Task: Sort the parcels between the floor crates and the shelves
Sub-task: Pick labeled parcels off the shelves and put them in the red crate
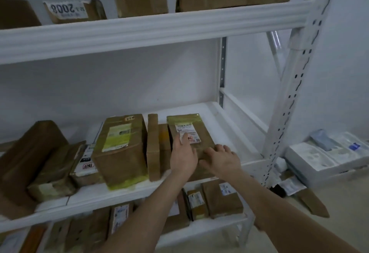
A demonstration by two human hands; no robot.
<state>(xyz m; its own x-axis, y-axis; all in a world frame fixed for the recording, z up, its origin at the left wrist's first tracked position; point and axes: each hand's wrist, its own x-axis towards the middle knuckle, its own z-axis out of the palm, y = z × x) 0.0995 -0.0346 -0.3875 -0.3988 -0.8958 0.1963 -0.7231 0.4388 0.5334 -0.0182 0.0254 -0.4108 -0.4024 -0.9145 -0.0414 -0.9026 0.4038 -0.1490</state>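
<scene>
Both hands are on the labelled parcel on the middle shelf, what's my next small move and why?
Probably push the labelled parcel slightly further back: left hand and right hand rest flat on its near end, at the front of the shelf, with bare board behind.

Parcel storeroom

White slotted metal shelves against a bare white wall carry taped brown parcels with shipping labels; more parcels lie on the floor.

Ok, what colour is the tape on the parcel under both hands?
Yellow-green tape across the brown parcel, seen in the head view.
</scene>
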